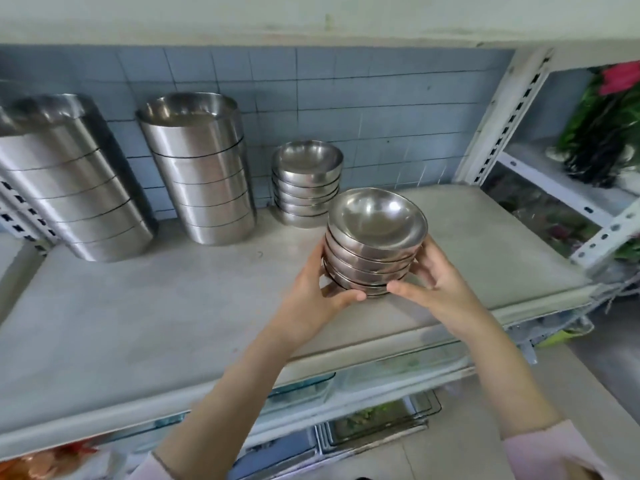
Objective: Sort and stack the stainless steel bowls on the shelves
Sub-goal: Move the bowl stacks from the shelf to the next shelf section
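Fingers (346, 296) of both hands are curling round one item: a stack of small steel bowls (375, 244), about five nested, mouths up. My left hand (311, 292) is gripping it on its 9 o'clock side and my right hand (440, 285) on its 3 o'clock side, with the thumbs nearly meeting at 6 o'clock by the lowest bowl. This stack is sitting over the grey shelf (173, 306), right of centre; I cannot tell whether its base is touching the board.

Other entries, counted from the gripped stack:
- At 11 o'clock, near but apart: a second small-bowl stack (308, 185), standing on the shelf against the tiled wall (381, 116).
- At 10 o'clock, farther off: a tall stack of large bowls (201, 168), about five high, leaning slightly.
- At 9 to 10 o'clock, at the shelf's far left: another large-bowl stack (69, 178), leaning more.
- At 1 o'clock: a white slotted upright (502, 112), with flowers (606, 116) showing beyond it.
- At 6 to 7 o'clock, on the level below: glass dishes (301, 386), blurred.
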{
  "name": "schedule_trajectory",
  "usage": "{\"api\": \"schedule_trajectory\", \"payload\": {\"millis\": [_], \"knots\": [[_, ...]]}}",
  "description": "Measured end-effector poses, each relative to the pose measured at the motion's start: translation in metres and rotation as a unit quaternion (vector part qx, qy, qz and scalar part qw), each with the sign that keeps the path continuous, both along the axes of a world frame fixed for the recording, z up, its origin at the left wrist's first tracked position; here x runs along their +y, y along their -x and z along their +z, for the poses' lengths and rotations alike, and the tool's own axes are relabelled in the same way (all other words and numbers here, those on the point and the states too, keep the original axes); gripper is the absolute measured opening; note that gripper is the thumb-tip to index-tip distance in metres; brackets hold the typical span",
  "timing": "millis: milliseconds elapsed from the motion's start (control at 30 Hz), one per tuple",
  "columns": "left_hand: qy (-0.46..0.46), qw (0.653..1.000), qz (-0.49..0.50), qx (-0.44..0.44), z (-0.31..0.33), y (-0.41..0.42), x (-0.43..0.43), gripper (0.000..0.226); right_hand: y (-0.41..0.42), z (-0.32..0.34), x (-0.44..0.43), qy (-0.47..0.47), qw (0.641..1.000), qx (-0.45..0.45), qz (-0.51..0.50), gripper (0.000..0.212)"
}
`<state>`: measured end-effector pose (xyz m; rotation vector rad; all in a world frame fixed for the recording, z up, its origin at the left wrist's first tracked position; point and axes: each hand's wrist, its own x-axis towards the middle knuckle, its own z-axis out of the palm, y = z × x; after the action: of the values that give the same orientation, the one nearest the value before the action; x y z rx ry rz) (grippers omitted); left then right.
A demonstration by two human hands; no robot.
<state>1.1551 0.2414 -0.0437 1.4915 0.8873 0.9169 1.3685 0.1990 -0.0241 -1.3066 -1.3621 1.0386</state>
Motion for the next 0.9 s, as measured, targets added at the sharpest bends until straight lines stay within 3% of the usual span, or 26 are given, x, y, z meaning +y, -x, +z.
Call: {"api": "schedule_trajectory", "payload": {"millis": [67, 233, 367, 600, 667, 800, 900], "knots": [[-0.008, 1.0, -0.005, 0.003, -0.002, -0.014, 0.009, 0.087, -0.013, 0.001, 0.007, -0.002, 1.0, -0.005, 0.005, 0.112], [0.003, 1.0, -0.017, 0.001, -0.003, -0.052, 0.03, 0.09, -0.048, 0.001, 0.034, -0.034, 0.999, -0.007, 0.013, 0.093], [0.006, 0.999, 0.039, 0.007, -0.011, -0.085, 0.056, 0.094, -0.079, -0.004, 0.071, -0.026, 0.999, 0.02, 0.03, 0.077], [0.02, 0.987, 0.16, 0.02, -0.024, -0.137, 0.095, 0.112, -0.13, -0.013, 0.139, -0.015, 0.997, -0.041, 0.06, 0.086], [0.008, 0.982, 0.184, 0.03, -0.022, -0.146, 0.103, 0.11, -0.139, -0.018, 0.154, -0.016, 0.997, -0.04, 0.061, 0.076], [-0.026, 0.974, 0.221, 0.048, -0.023, -0.156, 0.114, 0.08, -0.146, -0.019, 0.174, -0.034, 0.996, -0.03, 0.081, 0.061], [-0.028, 0.97, 0.236, 0.045, -0.021, -0.161, 0.116, 0.086, -0.148, -0.019, 0.182, -0.037, 0.994, -0.035, 0.093, 0.058]]}}
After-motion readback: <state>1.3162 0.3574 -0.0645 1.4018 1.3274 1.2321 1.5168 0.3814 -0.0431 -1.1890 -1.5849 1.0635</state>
